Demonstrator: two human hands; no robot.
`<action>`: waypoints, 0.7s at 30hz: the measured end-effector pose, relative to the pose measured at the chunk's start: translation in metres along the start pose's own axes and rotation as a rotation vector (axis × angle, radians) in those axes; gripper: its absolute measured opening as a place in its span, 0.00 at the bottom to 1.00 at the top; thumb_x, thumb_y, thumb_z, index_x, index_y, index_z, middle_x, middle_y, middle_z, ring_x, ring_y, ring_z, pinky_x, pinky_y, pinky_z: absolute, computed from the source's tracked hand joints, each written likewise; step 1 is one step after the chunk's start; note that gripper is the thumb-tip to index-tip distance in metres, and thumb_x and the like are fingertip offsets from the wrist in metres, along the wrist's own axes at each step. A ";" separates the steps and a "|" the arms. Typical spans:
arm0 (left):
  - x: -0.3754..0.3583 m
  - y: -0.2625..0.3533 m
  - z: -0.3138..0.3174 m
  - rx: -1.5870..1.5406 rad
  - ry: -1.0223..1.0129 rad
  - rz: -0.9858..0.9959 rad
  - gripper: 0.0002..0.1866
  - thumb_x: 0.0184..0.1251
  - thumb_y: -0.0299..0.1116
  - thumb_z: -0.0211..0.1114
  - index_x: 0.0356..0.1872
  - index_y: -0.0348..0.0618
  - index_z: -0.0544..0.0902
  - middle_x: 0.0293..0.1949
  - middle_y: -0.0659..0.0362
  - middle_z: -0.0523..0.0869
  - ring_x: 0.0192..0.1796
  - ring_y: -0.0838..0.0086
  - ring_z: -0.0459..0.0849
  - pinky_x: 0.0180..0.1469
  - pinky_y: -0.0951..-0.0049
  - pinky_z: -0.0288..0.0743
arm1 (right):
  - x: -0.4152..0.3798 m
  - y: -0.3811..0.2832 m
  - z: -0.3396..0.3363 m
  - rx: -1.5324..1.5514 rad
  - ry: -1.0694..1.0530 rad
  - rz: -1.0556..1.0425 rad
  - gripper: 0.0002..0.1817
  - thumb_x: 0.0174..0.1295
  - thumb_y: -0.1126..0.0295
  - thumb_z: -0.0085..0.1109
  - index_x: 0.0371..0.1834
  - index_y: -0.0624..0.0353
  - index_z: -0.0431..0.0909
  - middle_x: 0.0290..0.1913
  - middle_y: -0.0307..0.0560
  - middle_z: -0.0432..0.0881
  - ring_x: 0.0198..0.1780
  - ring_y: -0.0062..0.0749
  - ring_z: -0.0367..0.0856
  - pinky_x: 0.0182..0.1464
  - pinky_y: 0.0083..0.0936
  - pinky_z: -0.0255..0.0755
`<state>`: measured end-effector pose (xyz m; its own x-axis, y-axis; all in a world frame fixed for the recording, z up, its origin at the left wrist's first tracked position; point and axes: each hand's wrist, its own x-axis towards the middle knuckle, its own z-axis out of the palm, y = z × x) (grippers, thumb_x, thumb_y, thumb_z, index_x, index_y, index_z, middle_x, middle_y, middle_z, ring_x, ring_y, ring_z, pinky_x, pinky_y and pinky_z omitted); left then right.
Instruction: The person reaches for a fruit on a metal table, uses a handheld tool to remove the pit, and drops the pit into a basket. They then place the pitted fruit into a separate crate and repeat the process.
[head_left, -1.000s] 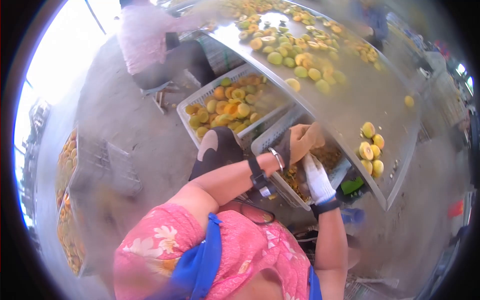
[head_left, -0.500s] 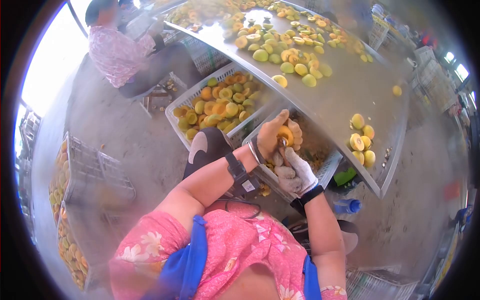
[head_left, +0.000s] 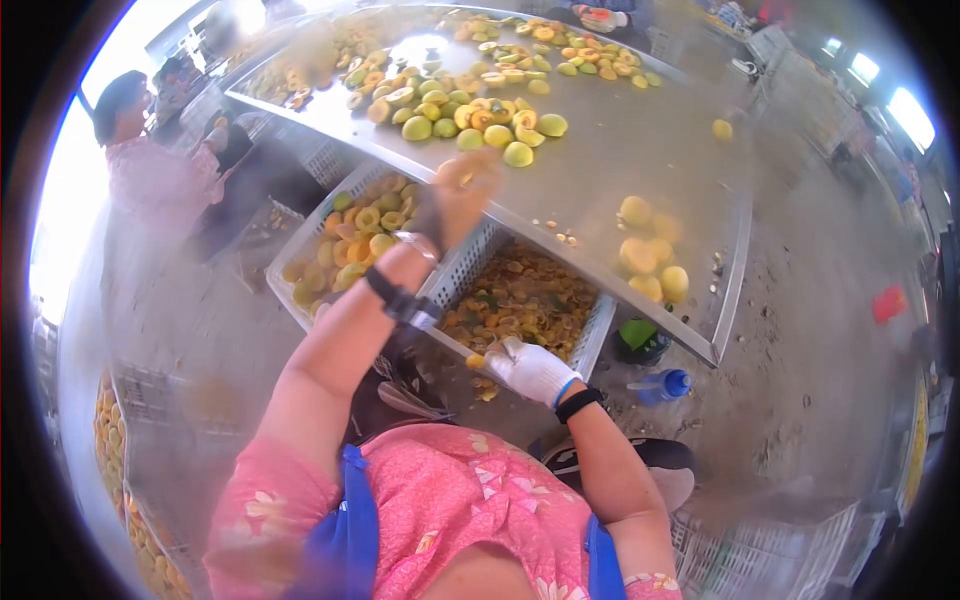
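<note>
My left hand point(head_left: 468, 195), blurred by motion, is at the near edge of the metal table point(head_left: 610, 170), close to a pile of yellow-green apricots point(head_left: 518, 154). Whether it has a fruit in it is too smeared to tell. My right hand point(head_left: 535, 371), in a white glove, is low over the near rim of a white crate point(head_left: 603, 335) with pits and scraps point(head_left: 525, 300) inside. Its fingers are curled; what they hold is hidden. A small orange piece point(head_left: 475, 361) shows beside the fingertips. Left of that crate, another crate holds halved apricots point(head_left: 345, 245).
Several whole apricots point(head_left: 672, 283) rest on the table's right part. A blue bottle point(head_left: 665, 386) stands on the floor at right, near a dark container with something green point(head_left: 637, 333). A co-worker point(head_left: 160, 180) sits at left; stacked fruit crates point(head_left: 150, 400) stand lower left.
My left hand has moved left and up from the crate to the table edge, away from my right hand. My right hand has dropped lower and left. The view has shifted.
</note>
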<state>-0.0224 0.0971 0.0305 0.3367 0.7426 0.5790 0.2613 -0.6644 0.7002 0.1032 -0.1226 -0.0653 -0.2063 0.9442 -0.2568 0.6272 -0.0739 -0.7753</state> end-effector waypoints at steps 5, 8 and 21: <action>0.009 0.067 0.143 0.368 -0.699 -0.133 0.36 0.65 0.55 0.67 0.69 0.44 0.73 0.55 0.42 0.86 0.56 0.46 0.85 0.60 0.58 0.78 | -0.004 0.027 0.005 -0.462 0.138 -0.310 0.22 0.74 0.53 0.52 0.50 0.65 0.80 0.40 0.66 0.85 0.41 0.61 0.86 0.42 0.50 0.78; 0.012 0.093 0.168 0.328 -0.885 -0.134 0.37 0.64 0.54 0.67 0.69 0.42 0.72 0.52 0.41 0.87 0.55 0.47 0.85 0.59 0.57 0.78 | -0.008 0.037 0.007 -0.493 0.224 -0.328 0.21 0.73 0.54 0.53 0.48 0.65 0.80 0.39 0.66 0.85 0.36 0.58 0.87 0.37 0.48 0.79; -0.016 0.055 0.103 -0.848 -0.212 -0.430 0.22 0.68 0.40 0.65 0.57 0.36 0.79 0.53 0.50 0.84 0.56 0.60 0.85 0.61 0.54 0.81 | -0.039 -0.032 -0.046 0.436 0.449 0.155 0.17 0.73 0.58 0.57 0.51 0.62 0.78 0.36 0.58 0.86 0.39 0.51 0.86 0.45 0.38 0.78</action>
<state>0.0801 0.0396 0.0167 0.5423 0.8219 0.1745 -0.3105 0.0031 0.9506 0.1256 -0.1424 -0.0036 0.2559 0.9476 -0.1914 0.2424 -0.2546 -0.9362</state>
